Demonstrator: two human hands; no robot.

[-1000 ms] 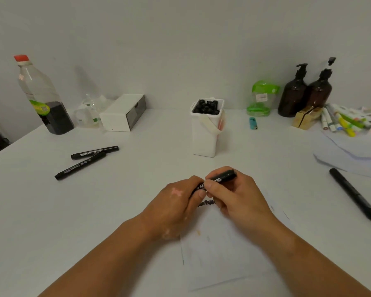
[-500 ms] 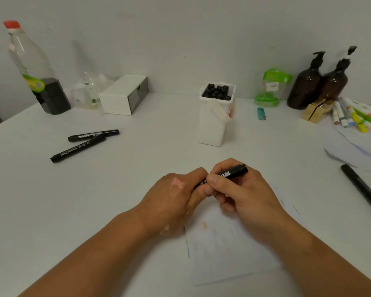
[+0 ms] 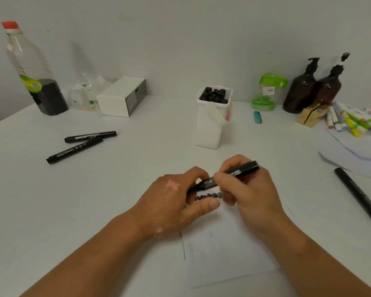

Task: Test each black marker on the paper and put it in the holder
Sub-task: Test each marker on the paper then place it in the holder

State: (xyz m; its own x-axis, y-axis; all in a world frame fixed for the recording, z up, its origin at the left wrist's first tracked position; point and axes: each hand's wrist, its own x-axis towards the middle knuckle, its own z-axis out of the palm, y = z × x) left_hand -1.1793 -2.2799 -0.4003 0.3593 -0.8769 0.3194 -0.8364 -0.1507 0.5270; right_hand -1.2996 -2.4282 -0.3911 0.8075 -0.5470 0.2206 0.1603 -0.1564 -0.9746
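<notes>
Black marker [image 3: 244,167] slants over the scribbled paper [image 3: 223,254] by the near edge of the table [image 3: 90,200]: my right hand [image 3: 252,197] pinches its barrel, my left hand [image 3: 171,203] curls round its lower end. White holder [image 3: 209,127] stands toward the far edge.

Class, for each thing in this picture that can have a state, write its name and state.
Held marker: gripped by left hand and right hand.
Paper: lying flat, scribbled black.
Holder: upright, open-topped, holding black markers.
Two markers at left: lying down, capped.
Large marker at right: lying down.
Plastic bottle: upright, capped, partly filled.
Pump bottles: upright.
</notes>
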